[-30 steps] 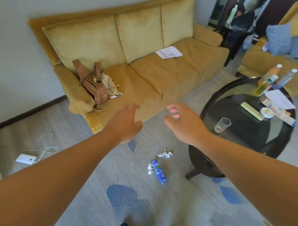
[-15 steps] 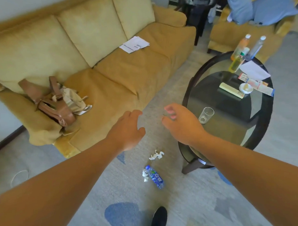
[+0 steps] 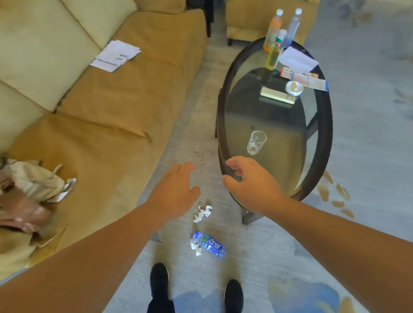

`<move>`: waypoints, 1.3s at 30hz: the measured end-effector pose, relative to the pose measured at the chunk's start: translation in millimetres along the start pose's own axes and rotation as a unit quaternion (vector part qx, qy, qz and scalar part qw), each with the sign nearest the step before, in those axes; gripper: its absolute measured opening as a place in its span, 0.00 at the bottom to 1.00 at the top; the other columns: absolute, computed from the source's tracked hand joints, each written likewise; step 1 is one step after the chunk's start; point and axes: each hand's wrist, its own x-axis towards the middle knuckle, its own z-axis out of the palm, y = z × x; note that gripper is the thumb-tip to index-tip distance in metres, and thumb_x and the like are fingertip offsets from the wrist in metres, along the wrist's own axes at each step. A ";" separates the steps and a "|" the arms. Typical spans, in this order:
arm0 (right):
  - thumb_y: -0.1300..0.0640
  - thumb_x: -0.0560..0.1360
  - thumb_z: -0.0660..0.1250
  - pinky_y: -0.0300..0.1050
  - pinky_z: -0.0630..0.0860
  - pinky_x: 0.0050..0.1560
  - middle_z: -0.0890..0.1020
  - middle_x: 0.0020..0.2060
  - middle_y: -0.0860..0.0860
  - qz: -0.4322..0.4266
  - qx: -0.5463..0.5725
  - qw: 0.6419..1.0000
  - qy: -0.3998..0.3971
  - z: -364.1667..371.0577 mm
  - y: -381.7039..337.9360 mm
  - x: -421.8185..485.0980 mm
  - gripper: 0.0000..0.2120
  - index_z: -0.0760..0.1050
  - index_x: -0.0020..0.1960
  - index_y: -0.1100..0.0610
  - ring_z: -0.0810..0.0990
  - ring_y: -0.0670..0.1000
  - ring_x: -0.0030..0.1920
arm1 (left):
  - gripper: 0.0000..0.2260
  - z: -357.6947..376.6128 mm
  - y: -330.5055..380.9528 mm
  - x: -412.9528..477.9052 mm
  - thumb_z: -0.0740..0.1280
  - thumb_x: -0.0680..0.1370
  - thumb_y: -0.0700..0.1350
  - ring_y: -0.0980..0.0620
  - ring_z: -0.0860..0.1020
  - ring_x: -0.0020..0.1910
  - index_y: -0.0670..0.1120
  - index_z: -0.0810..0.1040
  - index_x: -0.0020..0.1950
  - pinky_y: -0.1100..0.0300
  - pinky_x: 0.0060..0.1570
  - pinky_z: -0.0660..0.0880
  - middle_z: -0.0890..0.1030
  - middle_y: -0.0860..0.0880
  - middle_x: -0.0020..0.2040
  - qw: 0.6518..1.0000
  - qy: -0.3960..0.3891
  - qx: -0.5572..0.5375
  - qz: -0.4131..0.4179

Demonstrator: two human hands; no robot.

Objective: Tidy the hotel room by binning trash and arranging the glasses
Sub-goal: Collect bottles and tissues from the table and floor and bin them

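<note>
Noting: left hand (image 3: 176, 192) and right hand (image 3: 251, 185) are hovering apart, fingers relaxed, holding nothing. The crumpled tissue (image 3: 203, 213) and plastic bottle (image 3: 209, 244) are lying on the carpet (image 3: 376, 150); the glass (image 3: 256, 143) is sitting on the tabletop (image 3: 326, 119) (close to the near rim). Risk: reaching down, the right arm could be clipping it.

The person has stepped forward along the gap between the sofa (image 3: 120, 117) and the table (image 3: 326, 133), and the view has tipped downward. Both shoes (image 3: 159, 278) now show in full at the bottom. The brown bag (image 3: 17, 209) has slid to the left edge. The right hand (image 3: 251, 185) now lies over the table's near end, and the glass (image 3: 256, 143) is straight beyond it rather than off to its right.
</note>
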 end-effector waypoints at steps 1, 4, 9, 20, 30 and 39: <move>0.48 0.76 0.63 0.45 0.72 0.61 0.73 0.65 0.47 0.018 0.005 1.000 0.005 6.8 1.6 2.3 0.22 0.69 0.68 0.49 0.75 0.48 0.61 | 0.24 2.4 -7.1 8.9 0.62 0.78 0.49 0.46 0.70 0.64 0.51 0.60 0.73 0.54 0.60 0.70 0.66 0.48 0.70 1.000 -0.011 0.002 0.011; 0.50 0.76 0.64 0.45 0.71 0.62 0.74 0.64 0.48 0.072 0.024 0.997 0.016 34.7 7.4 7.9 0.21 0.70 0.68 0.50 0.74 0.47 0.62 | 0.24 11.3 -34.2 36.7 0.62 0.79 0.49 0.46 0.69 0.63 0.51 0.60 0.73 0.52 0.59 0.71 0.66 0.47 0.69 0.998 -0.047 0.008 0.035; 0.49 0.76 0.65 0.48 0.70 0.65 0.75 0.64 0.47 0.137 0.044 0.989 0.037 90.2 29.8 21.0 0.20 0.70 0.67 0.51 0.73 0.46 0.63 | 0.24 42.1 -78.8 75.7 0.62 0.78 0.48 0.46 0.73 0.60 0.51 0.60 0.73 0.54 0.55 0.72 0.66 0.47 0.69 0.992 -0.108 0.014 0.068; 0.48 0.77 0.64 0.43 0.71 0.60 0.73 0.65 0.47 0.197 0.038 0.980 -0.012 255.1 159.9 78.7 0.21 0.68 0.69 0.48 0.74 0.47 0.62 | 0.22 222.5 -179.5 147.7 0.63 0.78 0.47 0.50 0.73 0.52 0.50 0.63 0.71 0.58 0.48 0.69 0.69 0.46 0.64 0.984 -0.161 0.014 0.078; 0.48 0.77 0.64 0.38 0.71 0.53 0.71 0.66 0.47 0.217 0.040 0.974 -0.058 420.2 308.7 135.2 0.22 0.67 0.70 0.48 0.76 0.46 0.56 | 0.24 415.3 -276.3 219.7 0.62 0.77 0.46 0.50 0.73 0.52 0.52 0.61 0.73 0.58 0.44 0.69 0.69 0.47 0.63 0.983 -0.177 0.018 0.055; 0.47 0.76 0.65 0.42 0.72 0.58 0.71 0.68 0.46 0.197 0.024 0.977 -0.075 508.1 385.3 177.1 0.23 0.67 0.70 0.47 0.76 0.46 0.58 | 0.28 517.3 -336.9 276.7 0.65 0.76 0.46 0.47 0.73 0.57 0.53 0.58 0.73 0.53 0.51 0.75 0.67 0.46 0.65 0.984 -0.166 0.038 0.048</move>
